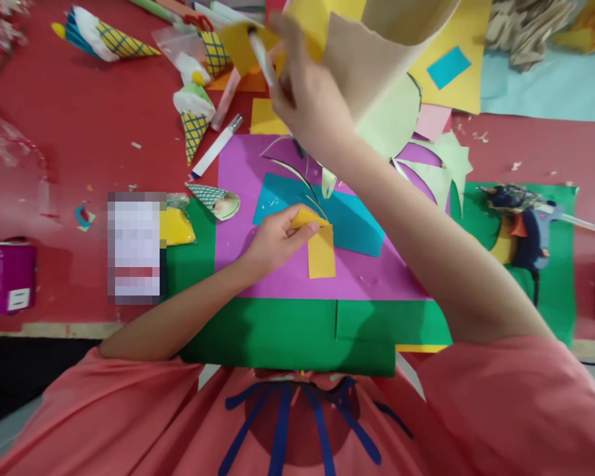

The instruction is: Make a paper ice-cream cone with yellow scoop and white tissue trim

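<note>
My left hand (276, 243) pinches a folded strip of yellow craft paper (321, 254) between thumb and fingers, over a blue sheet (359, 221) and a purple sheet (272, 285). Farther away, my right hand (315, 92) is raised and partly blurred, its fingers closed round a white marker (262, 58). A yellow sheet piece (235, 46) shows just behind that marker. Close to the right hand stands a large beige paper cone or roll (359, 66). Left of the purple sheet's upper edge lies another white marker (217, 147).
Several paper ice-cream cones (195, 132) lie at the left, one small patterned cone (213, 200) nearer. A phone with a blurred screen (136, 248) rests beside a yellow packet (177, 225). On the right is a glue gun (528, 231) on green sheet (562, 284). Pale green scraps (439, 168) lie nearby.
</note>
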A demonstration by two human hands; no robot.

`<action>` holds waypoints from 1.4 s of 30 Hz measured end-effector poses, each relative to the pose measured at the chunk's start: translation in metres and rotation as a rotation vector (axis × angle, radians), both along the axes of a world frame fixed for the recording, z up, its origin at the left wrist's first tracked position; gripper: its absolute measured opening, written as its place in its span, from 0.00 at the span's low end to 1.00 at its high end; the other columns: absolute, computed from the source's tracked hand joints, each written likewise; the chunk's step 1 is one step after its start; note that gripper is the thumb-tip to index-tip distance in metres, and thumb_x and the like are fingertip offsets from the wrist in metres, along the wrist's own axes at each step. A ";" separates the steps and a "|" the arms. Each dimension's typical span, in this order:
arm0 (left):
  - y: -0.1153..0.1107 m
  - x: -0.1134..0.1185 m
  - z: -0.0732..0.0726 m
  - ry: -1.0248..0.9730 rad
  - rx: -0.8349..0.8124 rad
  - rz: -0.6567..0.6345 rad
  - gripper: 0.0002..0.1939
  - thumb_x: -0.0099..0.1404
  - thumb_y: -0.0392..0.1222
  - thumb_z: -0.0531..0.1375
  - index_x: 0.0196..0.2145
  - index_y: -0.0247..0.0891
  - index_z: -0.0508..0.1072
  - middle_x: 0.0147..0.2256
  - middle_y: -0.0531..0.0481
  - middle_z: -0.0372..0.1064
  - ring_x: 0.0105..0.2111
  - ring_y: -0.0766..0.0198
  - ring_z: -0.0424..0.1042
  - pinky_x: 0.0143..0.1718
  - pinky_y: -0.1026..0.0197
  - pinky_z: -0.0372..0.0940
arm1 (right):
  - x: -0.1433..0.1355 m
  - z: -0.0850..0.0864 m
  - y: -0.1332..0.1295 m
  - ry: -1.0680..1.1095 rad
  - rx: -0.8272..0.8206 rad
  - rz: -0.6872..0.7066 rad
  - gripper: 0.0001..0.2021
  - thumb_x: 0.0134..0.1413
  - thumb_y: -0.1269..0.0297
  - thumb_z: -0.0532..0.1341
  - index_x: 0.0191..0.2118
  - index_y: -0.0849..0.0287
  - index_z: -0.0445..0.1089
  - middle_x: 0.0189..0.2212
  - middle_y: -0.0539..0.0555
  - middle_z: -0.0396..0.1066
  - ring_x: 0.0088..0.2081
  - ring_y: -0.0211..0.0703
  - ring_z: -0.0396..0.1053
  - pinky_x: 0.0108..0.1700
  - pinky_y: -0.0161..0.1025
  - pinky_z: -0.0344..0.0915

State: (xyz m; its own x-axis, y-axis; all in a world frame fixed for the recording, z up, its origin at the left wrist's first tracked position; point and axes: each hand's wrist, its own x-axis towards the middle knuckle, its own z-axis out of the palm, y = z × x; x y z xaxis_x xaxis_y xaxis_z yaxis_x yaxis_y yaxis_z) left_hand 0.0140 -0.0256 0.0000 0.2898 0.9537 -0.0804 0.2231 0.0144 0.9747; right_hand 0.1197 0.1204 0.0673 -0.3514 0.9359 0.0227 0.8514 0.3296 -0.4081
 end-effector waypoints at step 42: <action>0.026 0.002 0.005 0.671 0.771 -0.537 0.07 0.70 0.39 0.58 0.42 0.43 0.77 0.41 0.48 0.73 0.45 0.58 0.69 0.45 0.56 0.60 | 0.119 -0.049 -0.204 0.096 0.286 0.564 0.12 0.66 0.73 0.54 0.46 0.65 0.75 0.43 0.61 0.80 0.44 0.50 0.77 0.42 0.45 0.77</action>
